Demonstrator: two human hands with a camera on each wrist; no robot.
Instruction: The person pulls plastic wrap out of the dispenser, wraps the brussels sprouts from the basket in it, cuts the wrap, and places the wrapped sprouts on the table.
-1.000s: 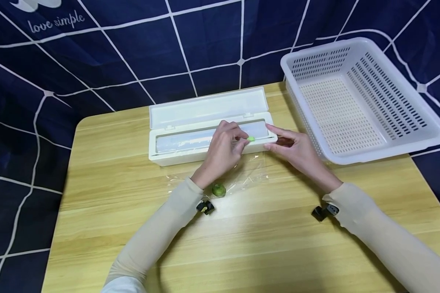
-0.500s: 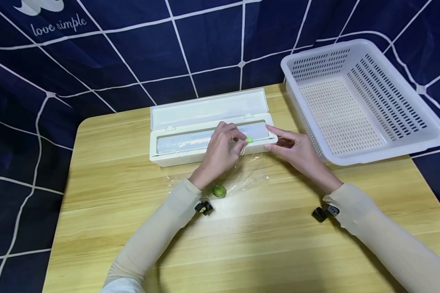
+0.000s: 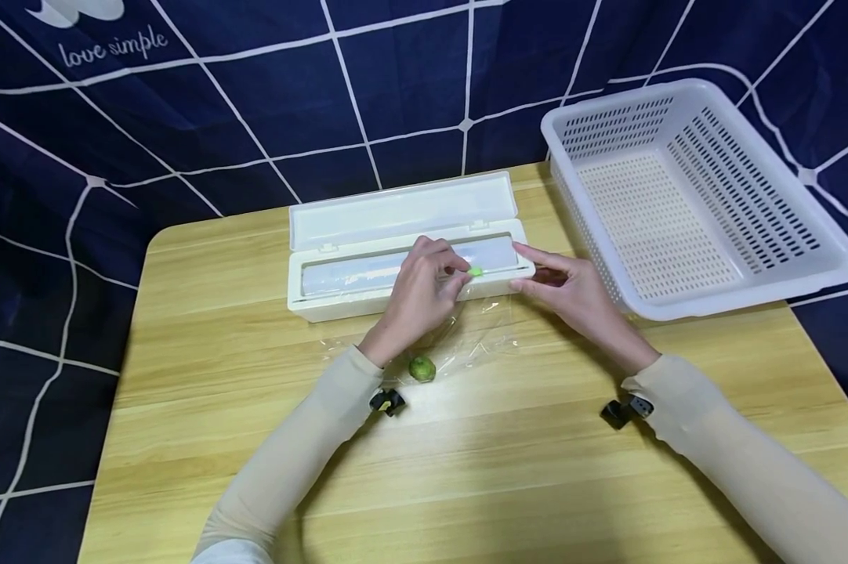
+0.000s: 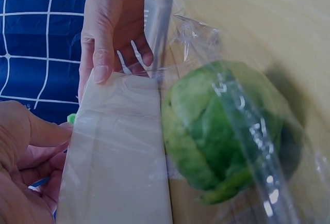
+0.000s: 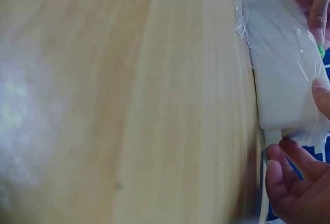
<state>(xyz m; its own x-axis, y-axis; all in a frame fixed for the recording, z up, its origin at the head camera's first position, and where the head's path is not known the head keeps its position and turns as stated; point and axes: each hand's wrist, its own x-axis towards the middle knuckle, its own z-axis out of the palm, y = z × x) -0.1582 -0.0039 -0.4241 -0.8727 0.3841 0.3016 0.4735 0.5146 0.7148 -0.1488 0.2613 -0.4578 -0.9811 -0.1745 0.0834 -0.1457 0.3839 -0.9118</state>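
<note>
A white cling film dispenser point(image 3: 346, 304) lies on the table with its lid raised, a roll of film point(image 3: 353, 272) inside. My left hand point(image 3: 424, 290) pinches the small green slide cutter point(image 3: 476, 272) on its front edge, near the right end. My right hand point(image 3: 572, 291) grips the dispenser's right end, thumb on the front and fingers around the end. Clear cling film point(image 3: 483, 337) hangs over the front onto the table. A Brussels sprout point(image 4: 221, 131) sits at the film's near edge, with a fold of film across it in the left wrist view.
A white slotted plastic basket point(image 3: 607, 258) stands at the back right, close to my right hand. The wooden table point(image 3: 466, 470) meets a dark blue curtain point(image 3: 255, 102) with white lines along its back and left edges.
My left hand has slid the green cutter slightly to the left along the dispenser's edge. The right hand keeps its hold on the right end.
</note>
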